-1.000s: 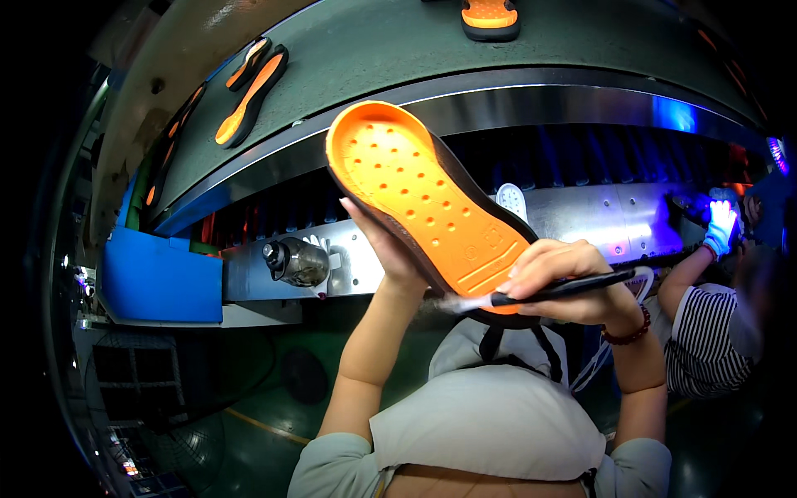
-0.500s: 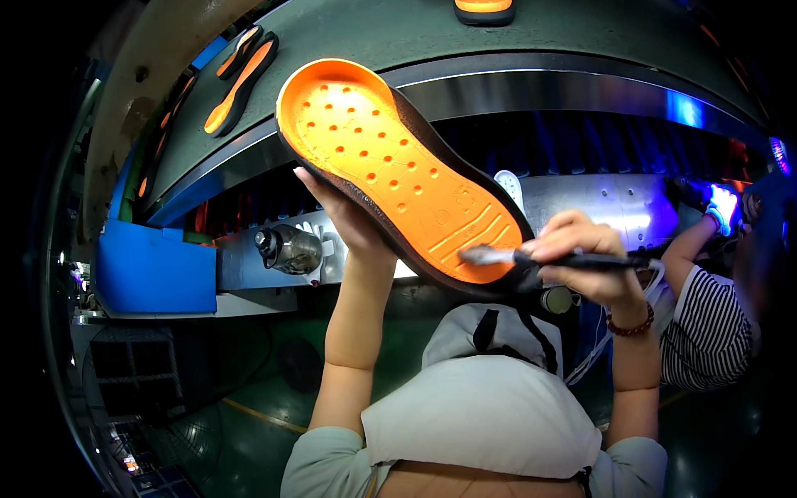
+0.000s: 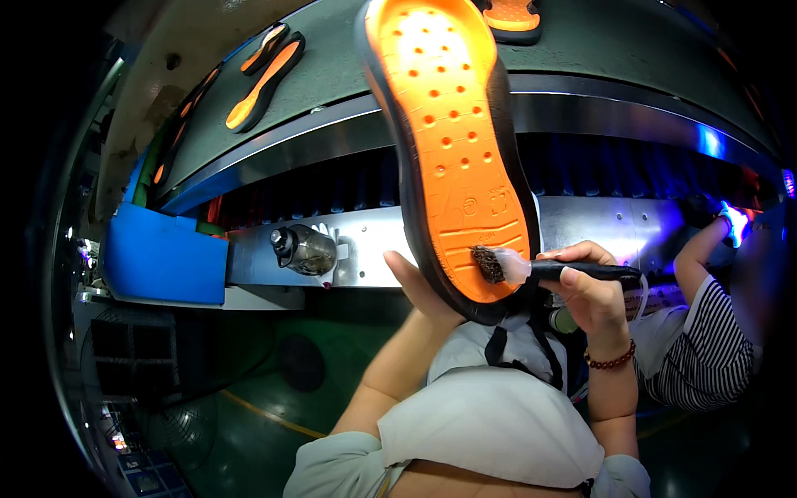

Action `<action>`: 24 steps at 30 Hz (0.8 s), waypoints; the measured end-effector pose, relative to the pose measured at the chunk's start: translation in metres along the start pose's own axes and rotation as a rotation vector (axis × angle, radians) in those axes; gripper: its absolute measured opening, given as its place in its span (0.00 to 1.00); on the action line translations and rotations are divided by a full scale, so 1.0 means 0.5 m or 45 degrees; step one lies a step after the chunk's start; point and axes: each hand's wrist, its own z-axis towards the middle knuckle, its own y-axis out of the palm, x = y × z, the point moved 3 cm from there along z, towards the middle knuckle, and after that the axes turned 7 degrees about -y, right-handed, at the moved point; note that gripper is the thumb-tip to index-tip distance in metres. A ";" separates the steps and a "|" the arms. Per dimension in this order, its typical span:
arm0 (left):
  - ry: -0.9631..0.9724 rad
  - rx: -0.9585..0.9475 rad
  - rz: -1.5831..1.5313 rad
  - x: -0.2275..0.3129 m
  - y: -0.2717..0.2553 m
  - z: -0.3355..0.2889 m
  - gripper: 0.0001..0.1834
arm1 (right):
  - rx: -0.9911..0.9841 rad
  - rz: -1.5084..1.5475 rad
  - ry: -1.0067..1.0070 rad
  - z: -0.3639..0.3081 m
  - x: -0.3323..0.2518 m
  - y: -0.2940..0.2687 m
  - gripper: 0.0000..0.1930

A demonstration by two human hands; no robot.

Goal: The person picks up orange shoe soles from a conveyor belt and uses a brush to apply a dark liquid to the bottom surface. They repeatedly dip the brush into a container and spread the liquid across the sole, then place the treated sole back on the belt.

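Note:
A shoe sole point(image 3: 452, 187), orange inside with a black rim, stands lengthwise in front of me, its heel end farthest away. My left hand point(image 3: 425, 292) holds it from below near the toe end; the thumb sticks out at the left while the other fingers are hidden behind the sole. Between the fingers of my right hand point(image 3: 591, 286) is a brush point(image 3: 581, 270) with a black handle and a pale collar. Its dark bristles touch the orange surface at the toe end, by the moulded lines.
Beyond a metal edge runs a green conveyor belt point(image 3: 349, 62) carrying several orange-and-black soles point(image 3: 267, 83). Below it, a dark bottle point(image 3: 305, 249) stands on a metal ledge point(image 3: 378, 241) beside a blue panel point(image 3: 170, 253). At right, a co-worker in a striped top point(image 3: 706, 349) reaches into bluish light.
The sole has swung from a slant to nearly upright, its heel end moving right and away. My left hand has shifted right and lower. The brush stays at the toe end.

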 end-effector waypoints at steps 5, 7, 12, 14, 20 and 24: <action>-0.141 -0.034 -0.025 -0.005 -0.009 -0.019 0.50 | -0.090 -0.440 -0.083 -0.025 0.008 0.044 0.09; -0.163 0.132 0.082 0.009 -0.035 -0.019 0.48 | -0.500 -0.978 -0.383 -0.029 -0.006 0.070 0.09; -0.141 0.234 0.122 0.017 -0.031 -0.011 0.47 | -0.132 -0.713 -0.346 -0.007 -0.006 0.051 0.10; -0.175 0.244 0.069 0.020 -0.030 -0.006 0.47 | -0.379 -0.957 -0.454 -0.014 -0.006 0.072 0.09; -0.166 0.163 -0.070 0.037 -0.032 0.001 0.34 | -0.054 -0.641 -0.307 -0.010 -0.005 0.061 0.09; -0.101 0.259 0.024 0.052 -0.020 0.015 0.33 | -0.337 -0.858 -0.410 -0.017 -0.004 0.085 0.08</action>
